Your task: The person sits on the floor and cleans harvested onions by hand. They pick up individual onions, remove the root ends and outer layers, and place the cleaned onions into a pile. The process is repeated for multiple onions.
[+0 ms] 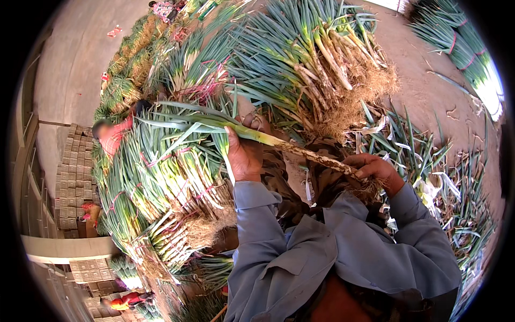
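Observation:
One long green onion (289,148) lies across the front of my body, its leaves to the left and its soil-stained white stalk and roots to the right. My left hand (247,151) is closed around it where the leaves meet the stalk. Near the root end, my right hand (372,171) grips the stalk, with the fine roots hanging beside the palm. Just beyond my hands rests a big loose heap of green onions (318,60) with tangled brown roots. Bundles of green onions tied with pink bands (181,173) lie to the left of my left hand.
Discarded leaves and peelings (426,177) cover the floor at right. Tied, cleaned green onions (470,52) lie at the upper right. A person in red (116,135) is among the bundles at left, with other people farther off. Stacked crates (76,173) stand at far left.

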### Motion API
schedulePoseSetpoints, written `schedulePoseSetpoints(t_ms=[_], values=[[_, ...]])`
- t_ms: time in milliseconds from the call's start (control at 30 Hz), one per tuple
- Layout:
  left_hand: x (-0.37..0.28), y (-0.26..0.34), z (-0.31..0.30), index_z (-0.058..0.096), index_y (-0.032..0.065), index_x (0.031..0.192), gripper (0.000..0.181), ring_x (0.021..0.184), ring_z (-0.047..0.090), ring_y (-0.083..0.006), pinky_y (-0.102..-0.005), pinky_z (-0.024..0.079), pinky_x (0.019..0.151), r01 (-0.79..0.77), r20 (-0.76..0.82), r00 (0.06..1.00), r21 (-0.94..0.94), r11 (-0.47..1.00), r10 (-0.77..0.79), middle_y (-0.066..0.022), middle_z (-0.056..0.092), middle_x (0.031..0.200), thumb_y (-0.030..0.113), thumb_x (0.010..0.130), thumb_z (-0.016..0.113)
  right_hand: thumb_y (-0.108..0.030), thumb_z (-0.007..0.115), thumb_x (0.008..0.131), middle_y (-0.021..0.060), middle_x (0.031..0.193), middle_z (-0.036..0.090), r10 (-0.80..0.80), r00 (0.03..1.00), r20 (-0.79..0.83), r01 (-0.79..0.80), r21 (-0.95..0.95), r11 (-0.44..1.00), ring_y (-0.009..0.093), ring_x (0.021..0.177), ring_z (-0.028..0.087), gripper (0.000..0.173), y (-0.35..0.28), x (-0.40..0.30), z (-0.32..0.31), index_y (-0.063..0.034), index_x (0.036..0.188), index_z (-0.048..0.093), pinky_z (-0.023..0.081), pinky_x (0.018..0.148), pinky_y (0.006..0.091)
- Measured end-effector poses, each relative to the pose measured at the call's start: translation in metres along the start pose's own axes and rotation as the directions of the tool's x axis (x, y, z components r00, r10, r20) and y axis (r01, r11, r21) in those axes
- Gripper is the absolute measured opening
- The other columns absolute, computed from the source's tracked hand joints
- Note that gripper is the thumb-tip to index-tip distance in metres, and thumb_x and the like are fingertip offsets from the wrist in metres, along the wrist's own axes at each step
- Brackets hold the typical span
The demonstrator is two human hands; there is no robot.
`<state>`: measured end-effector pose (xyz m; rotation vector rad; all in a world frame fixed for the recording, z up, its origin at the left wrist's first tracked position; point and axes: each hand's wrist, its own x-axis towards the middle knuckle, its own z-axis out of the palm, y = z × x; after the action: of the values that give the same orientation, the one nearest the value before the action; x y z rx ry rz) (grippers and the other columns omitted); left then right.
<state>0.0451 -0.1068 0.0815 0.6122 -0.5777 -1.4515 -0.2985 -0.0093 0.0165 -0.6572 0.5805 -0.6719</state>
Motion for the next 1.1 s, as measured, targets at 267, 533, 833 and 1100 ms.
schedulePoseSetpoints(t_ms=[267, 533, 833, 1100], values=[[-0.028, -0.029, 0.021, 0.061, 0.0036, 0.117, 0.045, 0.102, 0.062, -0.0263, -0.041, 0.052, 0.092, 0.037, -0.131, 0.991, 0.085, 0.996, -0.025, -0.008, 0.067, 0.093, 0.037, 0.09, 0.074, -0.031, 0.07, 0.091, 0.0199, 0.105, 0.068, -0.16, 0.969, 0.187, 0.234, -0.902, 0.362, 0.03, 0.091, 0.066, 0.053, -0.045, 0.045, -0.033, 0.0034, 0.13, 0.058, 0.051, 0.081, 0.0393], [-0.039, -0.073, 0.024, 0.05, 0.0097, 0.133, 0.053, 0.104, 0.062, -0.0221, -0.0372, 0.053, 0.089, 0.109, -0.128, 0.987, 0.104, 0.989, -0.095, -0.008, 0.063, 0.117, 0.035, 0.092, 0.072, -0.024, 0.074, 0.084, 0.0175, 0.107, 0.066, -0.55, 0.779, 0.301, 0.428, -0.897, 0.116, 0.033, 0.099, 0.065, 0.044, -0.058, 0.11, 0.061, -0.0017, 0.12, 0.062, 0.051, 0.085, 0.0406], [-0.066, -0.062, 0.028, 0.043, 0.0061, 0.139, 0.052, 0.11, 0.059, -0.0203, -0.0343, 0.049, 0.093, 0.051, -0.017, 0.999, 0.207, 0.977, -0.049, -0.0071, 0.059, 0.126, 0.027, 0.098, 0.066, -0.012, 0.079, 0.077, 0.011, 0.084, 0.058, -0.688, 0.712, 0.14, 0.459, -0.835, 0.305, 0.026, 0.08, 0.059, 0.027, -0.042, 0.093, 0.097, -0.0014, 0.093, 0.059, 0.047, 0.073, 0.0373], [-0.1, -0.054, -0.003, 0.051, 0.0041, 0.137, 0.05, 0.101, 0.062, -0.0346, -0.0449, 0.052, 0.087, -0.359, 0.265, 0.911, 0.887, 0.289, 0.317, -0.0184, 0.064, 0.116, 0.026, 0.095, 0.064, -0.009, 0.074, 0.074, 0.0143, 0.077, 0.052, -0.617, 0.719, 0.319, 0.552, -0.802, 0.228, 0.031, 0.07, 0.055, 0.026, -0.018, 0.092, 0.119, -0.0009, 0.084, 0.052, 0.043, 0.063, 0.0419]])
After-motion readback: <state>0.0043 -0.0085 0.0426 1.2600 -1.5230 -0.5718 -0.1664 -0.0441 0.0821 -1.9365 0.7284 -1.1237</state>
